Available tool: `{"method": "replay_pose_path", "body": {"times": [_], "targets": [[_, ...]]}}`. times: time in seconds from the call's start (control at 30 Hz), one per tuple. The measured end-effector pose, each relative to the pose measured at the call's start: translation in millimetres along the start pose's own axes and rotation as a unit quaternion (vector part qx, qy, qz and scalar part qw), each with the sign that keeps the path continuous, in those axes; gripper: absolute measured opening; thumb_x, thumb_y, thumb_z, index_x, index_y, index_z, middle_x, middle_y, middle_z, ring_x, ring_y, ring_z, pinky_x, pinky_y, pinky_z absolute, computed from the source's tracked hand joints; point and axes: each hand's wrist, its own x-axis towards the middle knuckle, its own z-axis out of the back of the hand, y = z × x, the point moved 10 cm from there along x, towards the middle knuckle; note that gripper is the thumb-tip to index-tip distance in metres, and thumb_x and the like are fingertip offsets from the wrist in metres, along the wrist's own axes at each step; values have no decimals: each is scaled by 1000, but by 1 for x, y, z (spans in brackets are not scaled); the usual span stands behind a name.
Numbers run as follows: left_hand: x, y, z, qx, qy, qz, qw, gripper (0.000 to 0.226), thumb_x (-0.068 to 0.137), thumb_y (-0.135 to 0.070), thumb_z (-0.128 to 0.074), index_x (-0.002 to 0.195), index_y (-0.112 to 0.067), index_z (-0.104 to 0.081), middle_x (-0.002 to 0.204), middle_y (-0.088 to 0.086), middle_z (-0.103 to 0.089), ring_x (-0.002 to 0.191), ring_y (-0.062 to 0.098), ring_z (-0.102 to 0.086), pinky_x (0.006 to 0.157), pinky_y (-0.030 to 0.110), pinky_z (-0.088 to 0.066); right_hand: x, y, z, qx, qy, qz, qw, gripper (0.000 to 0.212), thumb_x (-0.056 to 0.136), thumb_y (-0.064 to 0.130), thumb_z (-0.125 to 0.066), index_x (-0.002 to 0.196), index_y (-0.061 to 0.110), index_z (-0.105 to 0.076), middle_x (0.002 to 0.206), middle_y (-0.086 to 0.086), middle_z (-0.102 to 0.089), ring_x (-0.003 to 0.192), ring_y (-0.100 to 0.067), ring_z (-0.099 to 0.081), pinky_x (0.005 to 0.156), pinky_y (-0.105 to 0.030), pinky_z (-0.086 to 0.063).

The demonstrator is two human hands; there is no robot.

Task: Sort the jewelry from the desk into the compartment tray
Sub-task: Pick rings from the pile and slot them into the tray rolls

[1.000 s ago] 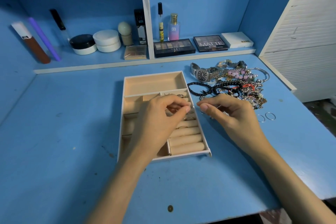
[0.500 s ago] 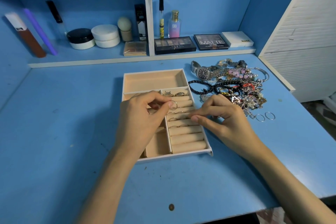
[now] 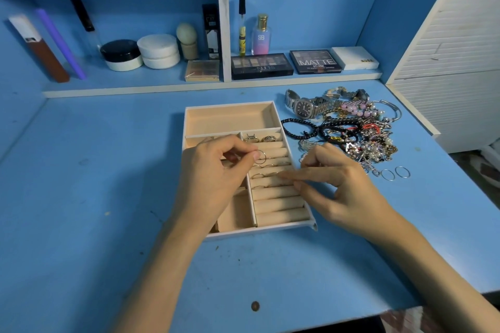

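A beige compartment tray (image 3: 232,109) lies on the blue desk, with ring rolls on its right side. My left hand (image 3: 216,181) hovers over the tray and pinches a thin ring (image 3: 261,157) between thumb and forefinger above the rolls. My right hand (image 3: 335,184) rests at the tray's right edge, its forefinger stretched onto the rolls (image 3: 276,194) near several seated rings. Two chunky rings (image 3: 259,139) sit in the top slot. A jewelry pile (image 3: 359,130) with a watch (image 3: 304,108) and bead bracelets lies right of the tray. Two loose thin rings (image 3: 395,173) lie nearby.
A low shelf behind the desk holds cosmetics: jars (image 3: 121,55), eyeshadow palettes (image 3: 261,66), a perfume bottle (image 3: 261,35) and tubes. A white slatted panel (image 3: 454,62) stands at the right. The desk's front edge is close below my forearms.
My left hand took a thin ring near my right hand and carried it left over the ring rolls. My right forefinger has stretched onto the rolls.
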Motion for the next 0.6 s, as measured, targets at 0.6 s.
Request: {"method": "replay_pose_path", "body": {"times": [0.6], "targets": [[-1,3,-2,-10,7,10,1000,7,74,-21,-74,75,-28,-72,73,-21,-67,63,-2,-58,57,7,-43,10,12,1,-151,40,-73,985,8,77,16,-66,70,19,-66,75,-1,-51,75,-22,-52,53,-45,-49]]}}
